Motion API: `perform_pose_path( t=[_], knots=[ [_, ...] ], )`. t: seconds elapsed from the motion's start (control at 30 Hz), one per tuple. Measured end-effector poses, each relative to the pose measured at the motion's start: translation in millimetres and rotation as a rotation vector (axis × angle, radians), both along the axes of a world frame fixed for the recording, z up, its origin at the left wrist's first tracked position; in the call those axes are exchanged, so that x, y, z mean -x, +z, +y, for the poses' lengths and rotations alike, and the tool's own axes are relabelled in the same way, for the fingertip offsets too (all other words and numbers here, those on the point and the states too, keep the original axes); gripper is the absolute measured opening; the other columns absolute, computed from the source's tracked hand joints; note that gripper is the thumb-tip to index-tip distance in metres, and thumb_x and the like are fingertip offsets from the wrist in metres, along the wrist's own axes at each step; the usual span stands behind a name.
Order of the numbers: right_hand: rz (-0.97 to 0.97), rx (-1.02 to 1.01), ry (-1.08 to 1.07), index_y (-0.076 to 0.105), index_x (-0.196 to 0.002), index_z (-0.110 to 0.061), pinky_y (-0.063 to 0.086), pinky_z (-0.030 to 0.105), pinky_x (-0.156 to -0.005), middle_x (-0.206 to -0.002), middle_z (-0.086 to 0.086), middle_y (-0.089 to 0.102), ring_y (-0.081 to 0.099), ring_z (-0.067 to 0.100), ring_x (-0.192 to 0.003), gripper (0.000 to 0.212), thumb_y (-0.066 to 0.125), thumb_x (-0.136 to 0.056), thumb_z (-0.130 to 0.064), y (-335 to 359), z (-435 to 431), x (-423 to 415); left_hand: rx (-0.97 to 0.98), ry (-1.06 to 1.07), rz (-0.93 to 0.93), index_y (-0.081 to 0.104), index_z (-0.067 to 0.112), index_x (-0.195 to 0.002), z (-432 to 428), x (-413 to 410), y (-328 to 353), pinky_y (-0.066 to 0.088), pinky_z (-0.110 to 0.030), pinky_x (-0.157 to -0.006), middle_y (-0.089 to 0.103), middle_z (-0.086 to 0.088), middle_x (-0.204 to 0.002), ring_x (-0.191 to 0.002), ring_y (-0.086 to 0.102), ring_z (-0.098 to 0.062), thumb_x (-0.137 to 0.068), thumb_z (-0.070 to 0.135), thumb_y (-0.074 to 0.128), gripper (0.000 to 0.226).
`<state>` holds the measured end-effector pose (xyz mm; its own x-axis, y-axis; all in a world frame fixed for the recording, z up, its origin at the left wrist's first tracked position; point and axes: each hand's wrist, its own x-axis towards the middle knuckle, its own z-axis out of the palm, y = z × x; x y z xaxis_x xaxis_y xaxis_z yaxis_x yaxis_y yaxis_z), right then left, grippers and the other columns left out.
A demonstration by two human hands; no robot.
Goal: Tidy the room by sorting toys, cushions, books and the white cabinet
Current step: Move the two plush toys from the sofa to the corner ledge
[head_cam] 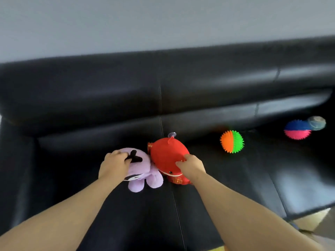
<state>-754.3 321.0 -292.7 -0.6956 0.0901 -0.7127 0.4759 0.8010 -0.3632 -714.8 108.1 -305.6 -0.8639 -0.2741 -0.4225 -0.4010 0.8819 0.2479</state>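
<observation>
Left grip (114,163) clutches one purple plush (143,172), right grip (192,165) one red plush (164,155); two spiky balls (232,141) (297,130) lie nearby.

Living rm: black sofa (199,91), toys.

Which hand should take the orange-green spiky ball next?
Probably right. The right hand, gripping the red plush, sits nearest the orange-green spiky ball. The left hand holds the purple plush farther away and would have to cross over. Both are full, though.
</observation>
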Motion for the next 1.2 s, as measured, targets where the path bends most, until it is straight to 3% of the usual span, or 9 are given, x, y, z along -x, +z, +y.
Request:
perform_pose_path(
  t=[0.27, 0.43, 0.5, 0.6, 0.67, 0.73, 0.83, 1.0, 1.2],
  knots=[
    [0.205, 0.084, -0.412, 0.057, -0.123, -0.009, 0.039, 0.024, -0.07, -0.116, 0.009, 0.061, 0.056, 0.022, -0.094, 0.038, 0.04, -0.097, -0.032, 63.8, 22.7, -110.7, -0.062, -0.332, 0.168, 0.061, 0.018, -0.12, 22.1, -33.5, 60.4, 0.049, -0.035, -0.083, 0.053, -0.001, -0.124, -0.102, 0.053, -0.021, -0.097, 0.023, 0.043, 0.03],
    [0.316, 0.064, -0.71, 0.06, -0.117, -0.009, 0.038, 0.023, -0.073, -0.113, 0.007, 0.063, 0.054, 0.019, -0.089, 0.036, 0.041, -0.097, -0.031, 91.6, 56.4, -211.2, -0.13, -0.584, 0.229, 0.055, 0.027, -0.129, 78.3, -67.0, 97.3, 0.041, -0.032, -0.089, 0.053, -0.001, -0.125, -0.114, 0.045, -0.022, -0.098, 0.021, 0.041, 0.035],
    [0.338, 0.042, -0.831, 0.061, -0.115, -0.01, 0.037, 0.023, -0.075, -0.116, 0.008, 0.063, 0.056, 0.022, -0.097, 0.034, 0.042, -0.096, -0.031, 99.1, 71.3, -249.2, -0.158, -0.688, 0.24, 0.056, 0.029, -0.128, 109.9, -85.6, 105.6, 0.04, -0.032, -0.087, 0.054, -0.001, -0.124, -0.113, 0.046, -0.022, -0.098, 0.022, 0.041, 0.034],
    [0.364, 0.0, -0.998, 0.063, -0.113, -0.01, 0.04, 0.026, -0.084, -0.118, 0.01, 0.063, 0.056, 0.026, -0.11, 0.034, 0.044, -0.095, -0.031, 108.5, 98.5, -310.5, -0.269, -0.855, 0.25, 0.066, 0.042, -0.106, 159.3, -125.5, 118.0, 0.045, -0.032, -0.083, 0.059, 0.006, -0.115, -0.106, 0.05, -0.02, -0.096, 0.024, 0.043, 0.031],
    [0.403, -0.013, -1.077, 0.064, -0.114, -0.012, 0.041, 0.028, -0.089, -0.119, 0.009, 0.062, 0.055, 0.027, -0.113, 0.034, 0.044, -0.095, -0.032, 114.3, 111.7, -347.7, -0.291, -0.937, 0.271, 0.068, 0.041, -0.102, 187.3, -149.5, 125.5, 0.044, -0.03, -0.084, 0.06, 0.011, -0.117, -0.11, 0.049, -0.02, -0.094, 0.023, 0.045, 0.03],
    [0.452, -0.031, -1.227, 0.066, -0.093, -0.018, 0.041, 0.029, -0.085, -0.105, 0.008, 0.063, 0.056, 0.025, -0.102, 0.026, 0.045, -0.095, -0.034, 121.0, 131.7, -418.0, -0.316, -1.074, 0.285, 0.068, 0.036, -0.104, 237.7, -199.0, 133.9, 0.04, -0.029, -0.084, 0.059, 0.009, -0.122, -0.114, 0.047, -0.022, -0.094, 0.022, 0.045, 0.028],
    [0.554, -0.052, -1.453, 0.042, -0.06, -0.02, 0.034, 0.029, -0.068, -0.07, 0.0, 0.049, 0.047, 0.021, -0.082, 0.037, 0.048, -0.094, -0.032, 127.7, 148.1, -512.2, -0.373, -1.221, 0.267, 0.069, 0.037, -0.096, 287.8, -277.1, 146.0, 0.036, -0.03, -0.085, 0.055, 0.009, -0.125, -0.117, 0.043, -0.024, -0.094, 0.023, 0.046, 0.028],
    [0.68, -0.193, -1.673, 0.039, -0.056, -0.016, 0.029, 0.031, -0.057, -0.059, -0.002, 0.043, 0.046, 0.022, -0.074, 0.042, 0.051, -0.093, -0.031, 147.8, 162.9, -684.7, -0.552, -1.308, 0.228, 0.069, 0.03, -0.108, 354.4, -439.0, 158.3, 0.036, -0.036, -0.101, 0.05, 0.002, -0.13, -0.122, 0.038, -0.027, -0.094, 0.021, 0.046, 0.028],
    [0.786, -0.273, -1.856, 0.043, -0.056, -0.014, 0.034, 0.029, -0.065, -0.059, 0.002, 0.047, 0.048, 0.023, -0.072, 0.041, 0.053, -0.092, -0.028, 158.6, 158.9, -876.0, -0.768, -1.388, 0.12, 0.069, 0.016, -0.11, 392.9, -635.5, 167.8, 0.028, -0.033, -0.109, 0.045, -0.01, -0.133, -0.127, 0.04, -0.028, -0.092, 0.012, 0.05, 0.027]
  ],
)
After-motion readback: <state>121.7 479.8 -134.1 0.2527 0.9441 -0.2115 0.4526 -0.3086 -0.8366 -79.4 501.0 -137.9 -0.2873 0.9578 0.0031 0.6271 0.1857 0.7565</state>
